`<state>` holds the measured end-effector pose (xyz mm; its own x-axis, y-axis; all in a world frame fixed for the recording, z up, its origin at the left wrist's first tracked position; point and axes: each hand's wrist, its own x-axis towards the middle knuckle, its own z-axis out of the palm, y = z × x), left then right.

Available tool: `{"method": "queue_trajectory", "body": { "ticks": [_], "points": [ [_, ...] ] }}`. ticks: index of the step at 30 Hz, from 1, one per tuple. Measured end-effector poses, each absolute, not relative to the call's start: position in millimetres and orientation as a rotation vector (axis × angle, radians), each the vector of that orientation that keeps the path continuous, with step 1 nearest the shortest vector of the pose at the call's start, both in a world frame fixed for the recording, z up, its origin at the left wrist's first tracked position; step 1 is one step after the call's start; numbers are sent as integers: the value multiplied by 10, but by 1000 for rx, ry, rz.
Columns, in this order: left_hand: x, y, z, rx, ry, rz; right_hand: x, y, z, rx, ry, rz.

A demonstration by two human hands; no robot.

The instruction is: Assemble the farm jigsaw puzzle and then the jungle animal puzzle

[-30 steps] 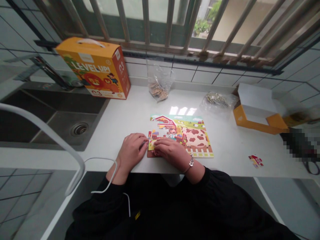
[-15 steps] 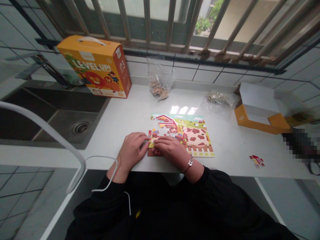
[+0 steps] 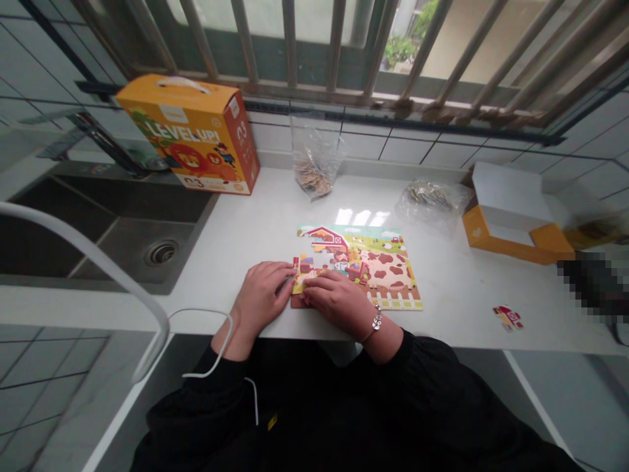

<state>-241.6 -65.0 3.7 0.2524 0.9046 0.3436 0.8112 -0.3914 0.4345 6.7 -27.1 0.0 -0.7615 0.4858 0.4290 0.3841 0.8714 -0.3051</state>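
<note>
A farm jigsaw puzzle [image 3: 388,267] with a cow, a barn and a fence lies on the white counter, with a gap in its left part. My left hand [image 3: 268,288] rests at its left edge, fingers bent and their tips against the border pieces. My right hand [image 3: 337,295], a bracelet at its wrist, covers the lower left corner. Its fingers are closed on a puzzle piece [image 3: 298,286] there, which is partly hidden. Farther right, a few loose puzzle pieces [image 3: 509,317] with red barn parts lie apart from the puzzle.
An orange box [image 3: 196,141] stands beside the sink [image 3: 132,249]. Toward the wall are a clear bag of pieces [image 3: 314,177] and another bag [image 3: 427,196]. An open orange and white box [image 3: 511,223] sits at right. A white cable [image 3: 98,255] arcs across the left side.
The right hand's fingers have shifted slightly at the puzzle's lower left corner. The left hand stays in place, and the whole view has moved a little.
</note>
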Motion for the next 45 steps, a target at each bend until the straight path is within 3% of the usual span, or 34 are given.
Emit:
{"method": "queue_trajectory", "body": {
  "ticks": [16, 27, 45],
  "points": [
    [-2430, -650, 8, 2368, 1612, 805, 48, -275, 50, -721, -2510, 376],
    [-2428, -646, 22, 2373, 1622, 765, -23, -255, 90, -1115, -2590, 475],
    [-2435, -644, 19, 2444, 1493, 821, 5, -88, 27, -955, -2458, 453]
  ]
}}
